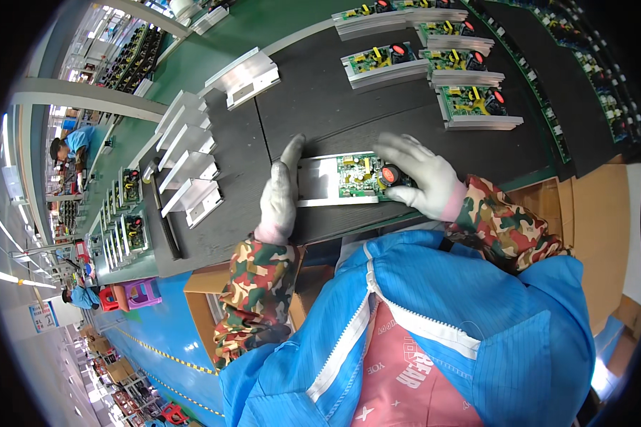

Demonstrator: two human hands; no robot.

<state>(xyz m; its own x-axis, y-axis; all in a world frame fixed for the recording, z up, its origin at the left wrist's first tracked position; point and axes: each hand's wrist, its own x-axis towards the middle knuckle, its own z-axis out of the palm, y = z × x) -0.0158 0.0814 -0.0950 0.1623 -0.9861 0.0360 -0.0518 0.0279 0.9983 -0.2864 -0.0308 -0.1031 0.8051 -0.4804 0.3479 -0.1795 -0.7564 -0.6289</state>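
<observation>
Left grip (279,196) is straight, pinching nothing, at the left end of a smooth, shiny metal tray (319,182) on the black worktop (238,171). Inside sits a bumpy green board (356,176), its right end held by the half-curled right grip (429,181); fitting it seems the job now, needing a gentle, flat push.

Blue floor (165,331), purple stool (143,288), lit tube (23,282)
</observation>
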